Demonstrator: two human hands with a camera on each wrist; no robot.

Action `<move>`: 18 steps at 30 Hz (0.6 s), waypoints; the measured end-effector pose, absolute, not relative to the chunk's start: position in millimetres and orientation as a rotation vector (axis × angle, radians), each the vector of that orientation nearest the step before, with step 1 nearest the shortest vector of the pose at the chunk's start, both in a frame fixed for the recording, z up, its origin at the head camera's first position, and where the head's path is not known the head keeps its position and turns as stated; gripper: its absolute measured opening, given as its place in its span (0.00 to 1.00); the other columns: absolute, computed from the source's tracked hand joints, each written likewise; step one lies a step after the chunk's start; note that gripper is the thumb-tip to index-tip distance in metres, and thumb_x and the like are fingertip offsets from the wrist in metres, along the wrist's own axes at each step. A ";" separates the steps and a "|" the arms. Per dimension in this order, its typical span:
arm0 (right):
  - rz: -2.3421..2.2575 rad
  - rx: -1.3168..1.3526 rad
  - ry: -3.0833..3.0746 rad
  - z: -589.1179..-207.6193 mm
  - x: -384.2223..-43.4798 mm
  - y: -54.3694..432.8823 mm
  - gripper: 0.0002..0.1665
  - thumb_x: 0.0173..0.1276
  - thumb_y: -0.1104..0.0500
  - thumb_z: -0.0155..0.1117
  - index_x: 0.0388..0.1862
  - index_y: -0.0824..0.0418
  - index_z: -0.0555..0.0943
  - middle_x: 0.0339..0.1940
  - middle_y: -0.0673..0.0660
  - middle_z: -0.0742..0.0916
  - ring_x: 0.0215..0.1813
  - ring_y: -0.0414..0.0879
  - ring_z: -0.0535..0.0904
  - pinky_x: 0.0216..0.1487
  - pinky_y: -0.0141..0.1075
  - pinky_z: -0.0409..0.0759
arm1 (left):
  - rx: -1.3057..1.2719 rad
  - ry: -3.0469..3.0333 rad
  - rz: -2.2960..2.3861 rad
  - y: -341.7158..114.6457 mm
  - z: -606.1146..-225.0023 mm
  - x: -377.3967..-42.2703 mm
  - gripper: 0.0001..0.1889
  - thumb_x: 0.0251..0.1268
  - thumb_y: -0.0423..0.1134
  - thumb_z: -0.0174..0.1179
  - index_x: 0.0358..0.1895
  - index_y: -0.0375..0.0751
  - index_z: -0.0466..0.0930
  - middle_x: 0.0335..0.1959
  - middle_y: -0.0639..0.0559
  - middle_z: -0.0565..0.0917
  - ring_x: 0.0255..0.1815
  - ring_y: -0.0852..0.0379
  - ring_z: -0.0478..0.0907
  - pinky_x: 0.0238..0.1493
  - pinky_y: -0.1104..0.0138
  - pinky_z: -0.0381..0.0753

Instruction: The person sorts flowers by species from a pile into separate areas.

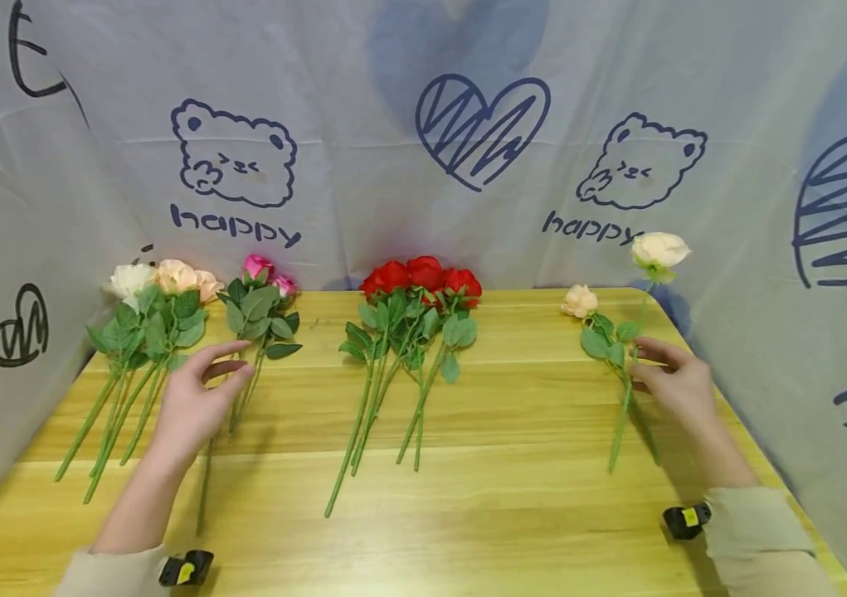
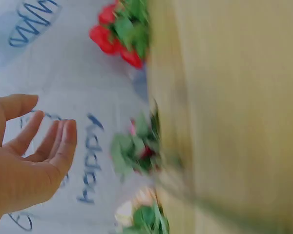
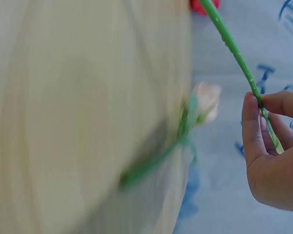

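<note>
My right hand (image 1: 675,388) pinches the green stem (image 3: 240,61) of a cream rose (image 1: 660,250) between thumb and fingers, and the bloom stands raised above the table's far right corner. A smaller peach rose (image 1: 580,300) lies on the table just left of that hand. My left hand (image 1: 195,402) hovers over the stems of the pink roses (image 1: 257,267), its fingers loosely bent. In the left wrist view this hand (image 2: 34,161) holds nothing, apart from the pink roses' leaves (image 2: 132,151).
Three red roses (image 1: 423,274) lie at the table's back middle, stems toward me. White and peach roses (image 1: 177,276) lie at the left. A printed cloth (image 1: 363,182) hangs behind and along both sides of the wooden table (image 1: 498,497).
</note>
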State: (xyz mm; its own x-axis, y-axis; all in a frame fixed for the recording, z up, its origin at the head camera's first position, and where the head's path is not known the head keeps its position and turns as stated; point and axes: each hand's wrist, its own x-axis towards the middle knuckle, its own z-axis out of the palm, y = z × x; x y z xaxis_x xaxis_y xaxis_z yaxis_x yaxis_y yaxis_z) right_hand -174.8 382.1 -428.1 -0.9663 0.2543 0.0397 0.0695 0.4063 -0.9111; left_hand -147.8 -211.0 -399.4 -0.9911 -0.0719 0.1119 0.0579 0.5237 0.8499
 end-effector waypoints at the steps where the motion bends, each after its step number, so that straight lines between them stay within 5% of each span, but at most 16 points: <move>1: 1.658 -0.282 -2.442 -425.6 -174.5 375.5 0.30 0.74 0.62 0.66 0.74 0.63 0.75 0.50 0.43 0.83 0.41 0.29 0.84 0.44 0.33 0.88 | -0.003 -2.587 -1.511 -202.9 -397.0 -149.4 0.26 0.79 0.51 0.59 0.73 0.44 0.74 0.69 0.39 0.77 0.54 0.56 0.80 0.39 0.74 0.78; 3: 1.778 -0.257 -2.340 -422.1 -174.2 360.8 0.29 0.74 0.63 0.68 0.72 0.61 0.77 0.49 0.42 0.83 0.41 0.31 0.85 0.44 0.32 0.88 | -0.041 -2.518 -1.592 -185.7 -393.4 -153.2 0.25 0.79 0.49 0.60 0.72 0.44 0.75 0.70 0.43 0.76 0.61 0.60 0.77 0.48 0.77 0.78; 7: 1.982 -0.154 -2.164 -417.4 -175.6 328.2 0.27 0.71 0.67 0.70 0.68 0.59 0.80 0.51 0.48 0.84 0.43 0.35 0.86 0.44 0.32 0.88 | -0.116 -2.408 -1.744 -152.7 -388.9 -161.9 0.23 0.78 0.44 0.62 0.70 0.41 0.77 0.64 0.43 0.81 0.57 0.63 0.79 0.53 0.77 0.80; 18: 2.141 0.058 -2.041 -412.2 -186.8 244.2 0.27 0.71 0.73 0.68 0.68 0.65 0.79 0.53 0.56 0.87 0.44 0.37 0.87 0.46 0.35 0.89 | -0.318 -2.298 -1.978 -73.1 -395.1 -171.1 0.18 0.75 0.34 0.64 0.64 0.41 0.81 0.66 0.48 0.79 0.63 0.49 0.79 0.56 0.63 0.83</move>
